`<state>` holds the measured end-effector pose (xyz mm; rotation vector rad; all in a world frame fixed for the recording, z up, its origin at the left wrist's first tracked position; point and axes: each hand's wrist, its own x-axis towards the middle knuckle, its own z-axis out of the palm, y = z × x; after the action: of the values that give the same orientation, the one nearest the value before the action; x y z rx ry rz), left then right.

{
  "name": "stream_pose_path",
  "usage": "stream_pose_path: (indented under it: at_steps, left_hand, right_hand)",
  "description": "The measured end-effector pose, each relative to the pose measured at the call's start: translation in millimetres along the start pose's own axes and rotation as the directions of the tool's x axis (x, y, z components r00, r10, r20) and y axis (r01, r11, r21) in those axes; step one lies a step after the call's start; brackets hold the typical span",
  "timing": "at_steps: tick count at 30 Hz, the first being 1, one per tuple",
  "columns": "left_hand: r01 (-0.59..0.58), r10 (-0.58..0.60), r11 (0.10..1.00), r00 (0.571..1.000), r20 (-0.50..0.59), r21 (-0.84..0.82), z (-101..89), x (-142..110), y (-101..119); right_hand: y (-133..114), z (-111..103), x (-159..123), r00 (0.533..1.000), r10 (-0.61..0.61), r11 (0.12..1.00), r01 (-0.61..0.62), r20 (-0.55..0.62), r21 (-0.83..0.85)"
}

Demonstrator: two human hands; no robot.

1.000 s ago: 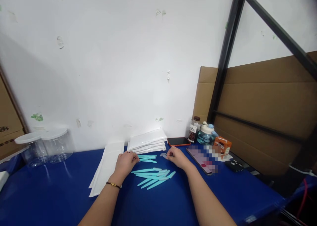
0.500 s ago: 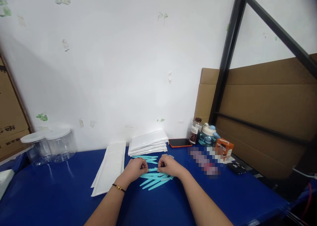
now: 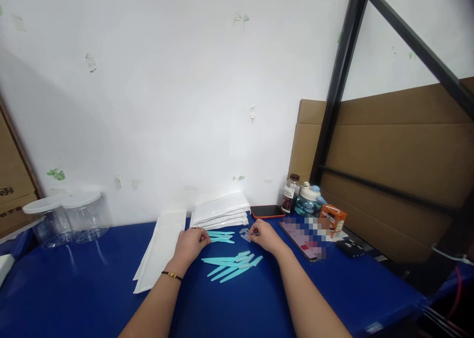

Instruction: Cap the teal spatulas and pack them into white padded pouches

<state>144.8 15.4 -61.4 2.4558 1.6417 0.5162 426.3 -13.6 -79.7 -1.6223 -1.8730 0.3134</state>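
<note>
My left hand [image 3: 191, 243] is pinched at the left ends of a small pile of turquoise eyebrow razors [image 3: 222, 240], its fingertips closed on one of them. My right hand [image 3: 265, 236] has thumb and finger together over some small clear plastic caps [image 3: 244, 233], with one cap at its fingertips partly hidden. Nearer to me, a looser group of turquoise eyebrow razors [image 3: 231, 267] lies fanned on the blue tabletop [image 3: 207, 308], their angled heads toward the right.
White padded envelopes [image 3: 159, 254] lie at the left, and more are stacked [image 3: 222, 209] by the wall. Two clear lidded jars [image 3: 87, 219] stand far left. To the right are an orange-edged phone [image 3: 267, 211], another phone [image 3: 303, 242], a brown-capped bottle [image 3: 291, 195], a water jug [image 3: 309, 202] and an orange box [image 3: 333, 220].
My hands have moved apart from above the nearer razors. The left went back and left to the far razor pile; the right went back and right to the clear caps.
</note>
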Motion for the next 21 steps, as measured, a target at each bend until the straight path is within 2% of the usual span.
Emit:
stream_pose_path:
  at_steps: [2,4,6,9,12,15,19,21]
  left_hand:
    - [0.008,-0.008,1.0,1.0,-0.023,-0.014,1.9,0.0,1.8]
    - [0.003,-0.005,0.998,1.0,-0.03,-0.057,1.5,-1.6,7.3]
    - [-0.036,0.037,0.994,0.999,0.005,-0.107,-0.4,-5.0,15.0]
    - [-0.121,0.135,0.978,0.988,0.079,-0.168,-2.2,-12.2,27.5]
    - [-0.16,0.187,0.967,0.975,0.123,-0.2,0.1,-18.0,37.1]
    - [-0.169,0.2,0.965,0.968,0.15,-0.199,4.7,-19.1,40.3]
    - [-0.112,0.144,0.975,0.977,0.159,-0.194,7.4,-16.8,33.7]
    - [-0.065,0.108,0.978,0.971,0.213,-0.2,6.4,-16.7,29.1]
  right_hand:
    - [-2.9,-2.3,-2.5,0.999,-0.038,0.998,0.036,0.036,0.047]
    - [-8.2,-3.2,-5.6,0.984,-0.097,0.99,0.08,0.146,0.114]
    - [-13.1,-2.6,-8.3,0.953,-0.143,0.982,0.103,0.268,0.157]
    - [-18.1,0.4,-10.4,0.918,-0.162,0.979,0.105,0.361,0.174]
    - [-22.0,4.6,-10.9,0.911,-0.175,0.979,0.119,0.373,0.167]
    - [-24.5,8.5,-10.5,0.924,-0.207,0.975,0.166,0.32,0.15]
    - [-22.3,8.5,-9.1,0.932,-0.249,0.967,0.223,0.262,0.124]
    - [-20.2,5.4,-8.6,0.938,-0.247,0.967,0.225,0.241,0.117]
